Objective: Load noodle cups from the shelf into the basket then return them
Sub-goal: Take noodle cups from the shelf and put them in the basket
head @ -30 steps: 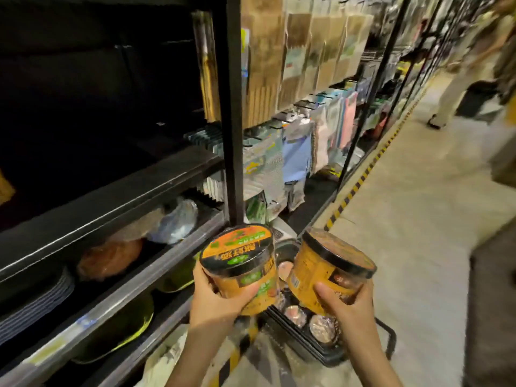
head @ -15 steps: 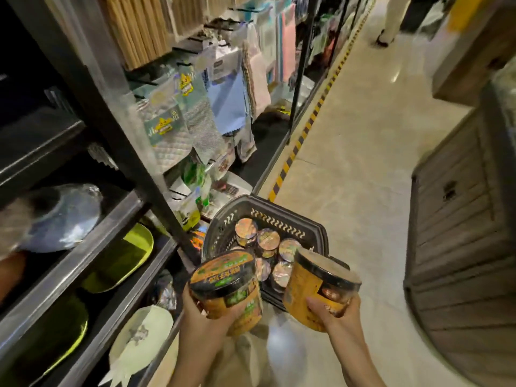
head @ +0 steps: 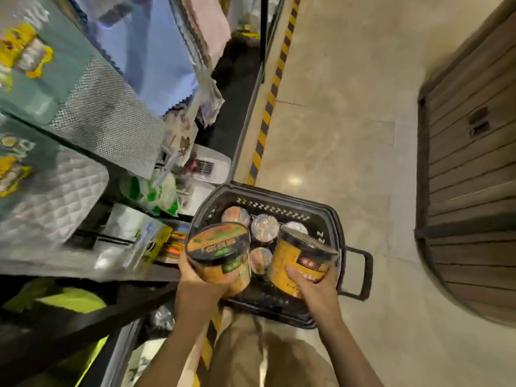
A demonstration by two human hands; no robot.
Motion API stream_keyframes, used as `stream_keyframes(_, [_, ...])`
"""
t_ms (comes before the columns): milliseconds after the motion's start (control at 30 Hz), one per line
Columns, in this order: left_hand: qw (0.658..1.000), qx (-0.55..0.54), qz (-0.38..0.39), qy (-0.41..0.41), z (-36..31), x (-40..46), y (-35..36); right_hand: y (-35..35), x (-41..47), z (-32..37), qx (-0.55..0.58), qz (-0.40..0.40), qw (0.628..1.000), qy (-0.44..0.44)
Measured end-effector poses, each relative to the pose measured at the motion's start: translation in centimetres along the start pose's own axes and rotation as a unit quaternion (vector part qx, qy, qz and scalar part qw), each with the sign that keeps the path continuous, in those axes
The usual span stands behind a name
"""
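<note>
A black plastic basket (head: 329, 216) stands on the floor beside the shelf, with several foil-lidded noodle cups (head: 264, 226) inside. My left hand (head: 195, 277) grips an orange noodle cup with a green and orange lid (head: 220, 247), held tilted over the basket's left side. My right hand (head: 312, 283) grips a second orange noodle cup with a dark lid (head: 301, 255) over the basket's right side. Both cups hang just above the cups in the basket.
The dark metal shelf (head: 83, 308) runs along the left, with hanging cloths (head: 156, 51), packets and yellow-green plates (head: 75, 300). A yellow-black stripe (head: 268, 107) marks the floor edge. A brown slatted wooden stand (head: 469, 191) is at the right. My trouser leg (head: 251, 356) is below.
My view has tipped down from the shelf to the basket. Both hands have carried their cups down and forward until they hang over the basket.
</note>
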State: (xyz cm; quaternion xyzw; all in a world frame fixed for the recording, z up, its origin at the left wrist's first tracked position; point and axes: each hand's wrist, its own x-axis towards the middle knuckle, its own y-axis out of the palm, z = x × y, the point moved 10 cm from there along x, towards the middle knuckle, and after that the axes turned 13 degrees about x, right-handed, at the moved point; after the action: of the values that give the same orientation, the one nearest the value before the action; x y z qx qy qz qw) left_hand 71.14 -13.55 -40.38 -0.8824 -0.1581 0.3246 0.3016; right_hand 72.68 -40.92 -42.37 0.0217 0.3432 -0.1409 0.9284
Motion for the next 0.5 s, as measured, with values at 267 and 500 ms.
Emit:
stream_keyframes(267, [0.989,0.111,0.082,-0.051,6.7,11.9,10.0,3.8,12.1,-7.5,-0.068,-0.036,0.997,0.03])
stream_keyframes(500, [0.98,0.154,0.09,-0.088,15.6,19.6,17.7,5.5,20.2,-19.4,-0.109,-0.018,0.99,0.089])
